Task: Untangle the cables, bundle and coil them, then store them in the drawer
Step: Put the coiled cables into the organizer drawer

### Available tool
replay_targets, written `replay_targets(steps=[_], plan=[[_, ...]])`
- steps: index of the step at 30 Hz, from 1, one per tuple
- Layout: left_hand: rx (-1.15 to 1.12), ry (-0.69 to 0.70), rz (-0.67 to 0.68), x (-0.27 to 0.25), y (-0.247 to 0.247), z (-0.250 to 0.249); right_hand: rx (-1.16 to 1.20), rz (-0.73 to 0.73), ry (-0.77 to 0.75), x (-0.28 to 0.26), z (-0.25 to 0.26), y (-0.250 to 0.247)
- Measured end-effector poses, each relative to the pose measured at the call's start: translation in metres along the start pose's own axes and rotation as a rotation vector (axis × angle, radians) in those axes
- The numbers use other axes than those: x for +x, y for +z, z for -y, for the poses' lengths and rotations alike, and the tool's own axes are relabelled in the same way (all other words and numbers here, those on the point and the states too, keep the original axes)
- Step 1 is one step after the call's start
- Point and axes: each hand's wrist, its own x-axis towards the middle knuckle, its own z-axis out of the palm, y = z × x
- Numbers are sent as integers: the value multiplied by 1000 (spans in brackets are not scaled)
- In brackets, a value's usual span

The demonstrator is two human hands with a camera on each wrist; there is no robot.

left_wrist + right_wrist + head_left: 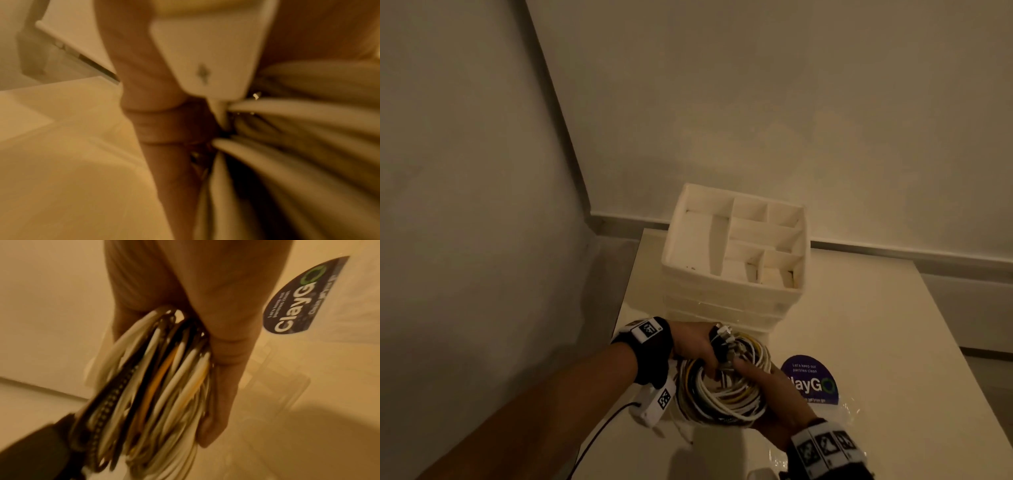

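You hold the cable coil (724, 385) above the bench (859, 325), left hand (695, 346) and right hand (767, 383) both gripping its loops; unbound, they may spring apart on transfer to the divided drawer organiser (736, 246).

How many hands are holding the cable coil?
2: the left hand grips the cable coil at its far side by the plugs; the right hand holds its right side.
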Motion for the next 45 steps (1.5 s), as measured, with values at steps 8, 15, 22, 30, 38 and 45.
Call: replay_targets(steps=[8,15,22,30,38,45], plan=[[75,-221,-114,13,-10,22,8,-265,-53,24,-11,10],[159,-358,-281,16,-11,43,66,-401,94,43,-26,12],[364,-448,-362,18,-10,25,127,-504,127,57,-29,14],[392,-394,-426,27,-3,30,272,-583,73,84,-50,10],[-310,-267,-859,26,-15,62,392,-538,73,78,-42,12],[33,-124,-954,2,30,62,308,-707,-29,89,-56,25]])
